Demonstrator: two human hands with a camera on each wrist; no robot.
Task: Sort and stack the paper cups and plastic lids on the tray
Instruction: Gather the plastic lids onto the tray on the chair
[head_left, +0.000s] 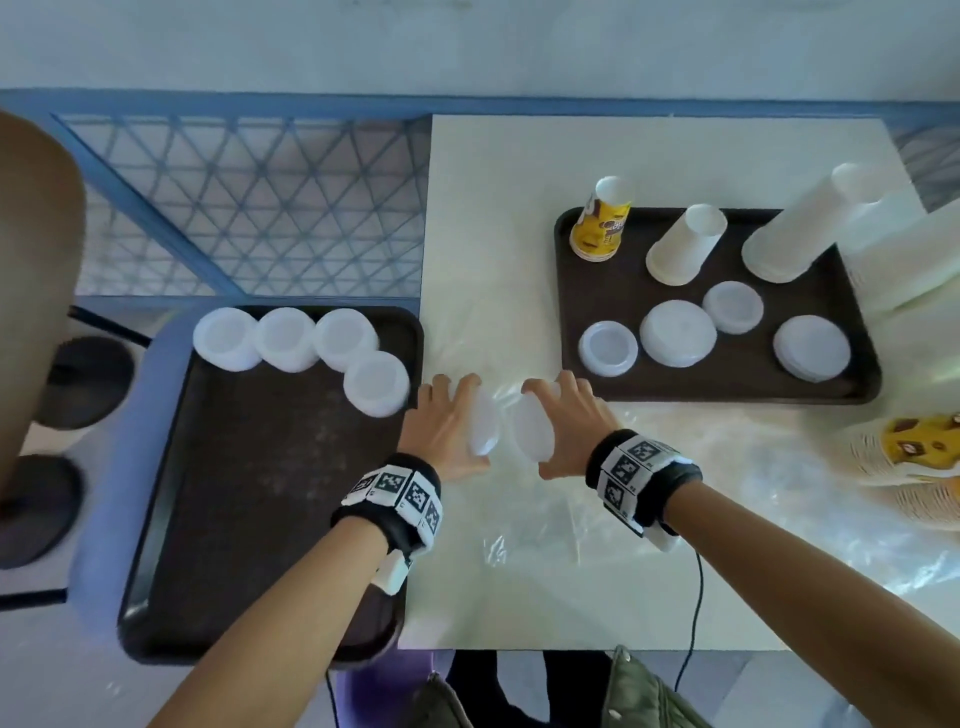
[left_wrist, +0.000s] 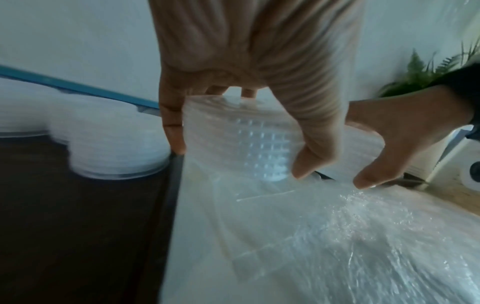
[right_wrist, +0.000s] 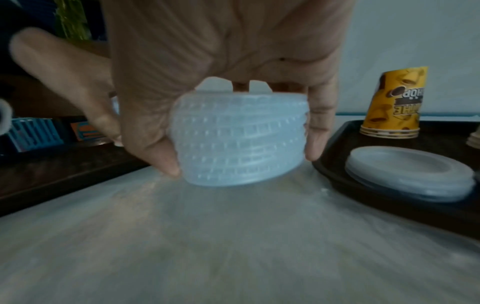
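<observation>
My left hand (head_left: 470, 421) grips a stack of clear plastic lids (head_left: 485, 423) held on edge just above the white table, between the two trays. My right hand (head_left: 540, 428) grips a second lid stack (head_left: 530, 431) beside it, a narrow gap apart. In the left wrist view the left hand (left_wrist: 239, 160) curls round its ribbed lids (left_wrist: 259, 139). The right hand (right_wrist: 241, 162) does the same round its stack (right_wrist: 239, 142). The left brown tray (head_left: 260, 519) carries several lid stacks (head_left: 285, 338). The right tray (head_left: 727, 384) has yellow cups (head_left: 600, 223), white cups (head_left: 685, 244) and lid piles (head_left: 678, 332).
Crinkled clear plastic film (head_left: 545, 519) lies on the table under my hands. A tall white cup stack (head_left: 795, 228) and sleeved cups (head_left: 909, 260) stand far right. Yellow cups (head_left: 914, 457) lie at the right edge. A blue mesh rail (head_left: 249, 208) runs behind the left tray.
</observation>
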